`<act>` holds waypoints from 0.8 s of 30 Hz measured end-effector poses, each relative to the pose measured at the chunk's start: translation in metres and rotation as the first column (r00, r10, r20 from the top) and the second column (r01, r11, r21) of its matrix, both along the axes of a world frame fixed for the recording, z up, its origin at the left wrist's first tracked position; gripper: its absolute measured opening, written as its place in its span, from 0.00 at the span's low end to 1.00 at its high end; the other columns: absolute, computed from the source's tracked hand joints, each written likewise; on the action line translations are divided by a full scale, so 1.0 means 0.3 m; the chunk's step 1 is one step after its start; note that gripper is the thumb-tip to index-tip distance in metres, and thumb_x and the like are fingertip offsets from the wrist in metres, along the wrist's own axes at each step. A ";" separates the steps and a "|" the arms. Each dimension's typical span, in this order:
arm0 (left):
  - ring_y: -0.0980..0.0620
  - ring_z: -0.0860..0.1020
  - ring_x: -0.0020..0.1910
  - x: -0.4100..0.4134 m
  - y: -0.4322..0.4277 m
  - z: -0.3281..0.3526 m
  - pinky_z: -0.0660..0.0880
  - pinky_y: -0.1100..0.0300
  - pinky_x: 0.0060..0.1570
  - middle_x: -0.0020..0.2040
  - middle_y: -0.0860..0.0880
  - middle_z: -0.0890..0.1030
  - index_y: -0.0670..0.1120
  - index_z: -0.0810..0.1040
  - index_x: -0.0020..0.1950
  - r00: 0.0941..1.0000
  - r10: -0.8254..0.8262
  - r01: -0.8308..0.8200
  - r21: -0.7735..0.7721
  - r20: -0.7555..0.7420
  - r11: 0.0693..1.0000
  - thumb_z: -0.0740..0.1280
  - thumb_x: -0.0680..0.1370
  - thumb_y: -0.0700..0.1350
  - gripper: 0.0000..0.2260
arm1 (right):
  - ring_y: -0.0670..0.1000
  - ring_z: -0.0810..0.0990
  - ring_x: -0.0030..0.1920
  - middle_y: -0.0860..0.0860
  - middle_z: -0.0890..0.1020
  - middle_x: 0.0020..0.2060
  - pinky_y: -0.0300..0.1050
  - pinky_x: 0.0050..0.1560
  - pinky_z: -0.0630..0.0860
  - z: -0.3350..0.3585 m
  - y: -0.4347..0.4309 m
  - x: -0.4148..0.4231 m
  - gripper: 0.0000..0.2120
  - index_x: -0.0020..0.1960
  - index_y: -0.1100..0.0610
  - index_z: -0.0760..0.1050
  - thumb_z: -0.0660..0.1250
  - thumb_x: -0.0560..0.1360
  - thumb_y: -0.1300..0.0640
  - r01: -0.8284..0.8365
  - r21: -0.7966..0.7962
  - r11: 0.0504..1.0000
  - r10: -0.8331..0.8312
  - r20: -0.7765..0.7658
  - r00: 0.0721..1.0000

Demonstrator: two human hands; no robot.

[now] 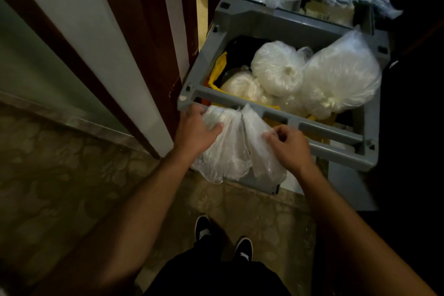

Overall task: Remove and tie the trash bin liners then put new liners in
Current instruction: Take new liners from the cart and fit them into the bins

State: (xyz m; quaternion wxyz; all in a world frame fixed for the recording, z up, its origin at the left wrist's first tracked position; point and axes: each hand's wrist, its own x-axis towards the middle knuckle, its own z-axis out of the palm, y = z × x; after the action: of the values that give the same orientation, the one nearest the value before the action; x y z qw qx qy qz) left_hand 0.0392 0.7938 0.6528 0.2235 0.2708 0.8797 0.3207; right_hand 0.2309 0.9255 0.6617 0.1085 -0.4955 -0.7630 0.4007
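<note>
The clear liner [228, 151] hangs down the outside of the grey cart [324, 127], at its near edge. The left grip [195, 127] is clamped around the liner's left fold just below the rail. The right grip [288, 144] pinches the right fold with curled fingers. Inside the cart, a round tied bag [276, 67] touches a bigger tied bag [341, 77] by the right edge, with a yellow sack [216, 72] along the left edge.

Two hands [197, 130] [289, 145], one liner [231, 151], one cart [324, 128].
</note>
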 end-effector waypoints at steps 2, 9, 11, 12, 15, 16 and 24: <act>0.47 0.76 0.57 -0.006 0.017 -0.016 0.70 0.57 0.50 0.58 0.48 0.77 0.48 0.69 0.62 0.997 0.052 -0.050 -0.031 0.049 0.998 0.75 0.71 0.57 0.26 | 0.44 0.81 0.45 0.43 0.81 0.43 0.53 0.49 0.83 -0.007 -0.008 0.012 0.04 0.51 0.47 0.79 0.69 0.79 0.48 0.001 0.091 0.996 -0.004 0.030 1.000; 0.44 0.82 0.46 -0.081 0.037 0.043 0.74 0.55 0.40 0.43 0.44 0.83 0.47 0.79 0.40 0.992 -0.012 0.005 0.053 0.126 0.999 0.68 0.78 0.51 0.10 | 0.46 0.80 0.45 0.46 0.81 0.47 0.55 0.49 0.82 0.031 -0.019 0.026 0.10 0.53 0.47 0.77 0.67 0.75 0.44 0.111 0.281 0.953 -0.082 -0.113 0.990; 0.43 0.82 0.49 -0.097 0.045 0.086 0.75 0.55 0.42 0.48 0.40 0.83 0.41 0.82 0.47 0.974 -0.001 -0.035 0.154 0.227 0.987 0.67 0.79 0.50 0.13 | 0.46 0.80 0.45 0.46 0.81 0.46 0.54 0.50 0.81 0.053 -0.023 0.006 0.06 0.52 0.50 0.79 0.69 0.76 0.49 0.085 0.325 0.942 -0.039 -0.143 0.989; 0.42 0.82 0.51 -0.100 0.052 0.111 0.77 0.53 0.46 0.51 0.39 0.83 0.40 0.82 0.51 0.959 0.011 -0.064 0.180 0.283 0.982 0.66 0.80 0.50 0.13 | 0.46 0.79 0.46 0.46 0.80 0.45 0.53 0.50 0.80 0.063 -0.023 -0.007 0.05 0.51 0.51 0.80 0.69 0.77 0.51 0.063 0.346 0.936 -0.010 -0.153 0.988; 0.44 0.83 0.48 -0.116 0.065 0.161 0.79 0.46 0.52 0.48 0.41 0.83 0.44 0.82 0.48 0.910 0.031 -0.140 0.237 0.413 0.961 0.63 0.82 0.46 0.10 | 0.46 0.77 0.49 0.45 0.80 0.48 0.52 0.55 0.76 0.063 -0.012 -0.043 0.07 0.54 0.51 0.81 0.69 0.78 0.50 -0.065 0.408 0.910 0.137 -0.150 0.979; 0.45 0.82 0.46 -0.119 0.063 0.176 0.80 0.46 0.52 0.46 0.42 0.83 0.45 0.82 0.46 0.891 0.028 -0.164 0.263 0.454 0.951 0.63 0.83 0.45 0.10 | 0.45 0.77 0.53 0.45 0.80 0.52 0.52 0.58 0.75 0.058 -0.010 -0.055 0.09 0.57 0.49 0.80 0.68 0.79 0.48 -0.154 0.420 0.894 0.219 -0.110 0.969; 0.67 0.81 0.35 -0.079 -0.034 0.318 0.75 0.73 0.33 0.42 0.57 0.82 0.48 0.78 0.59 0.910 0.013 -0.173 0.350 0.415 0.920 0.61 0.84 0.49 0.09 | 0.46 0.81 0.52 0.47 0.84 0.47 0.52 0.53 0.76 0.059 -0.040 -0.123 0.12 0.49 0.51 0.83 0.63 0.82 0.48 -0.259 0.286 0.923 0.336 -0.268 0.903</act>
State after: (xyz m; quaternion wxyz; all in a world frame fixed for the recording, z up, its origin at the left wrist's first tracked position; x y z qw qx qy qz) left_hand 0.0156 0.7835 0.7483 0.3282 0.1935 0.7474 0.5443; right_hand 0.1940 0.9134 0.6794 0.2248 -0.2855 -0.8464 0.3892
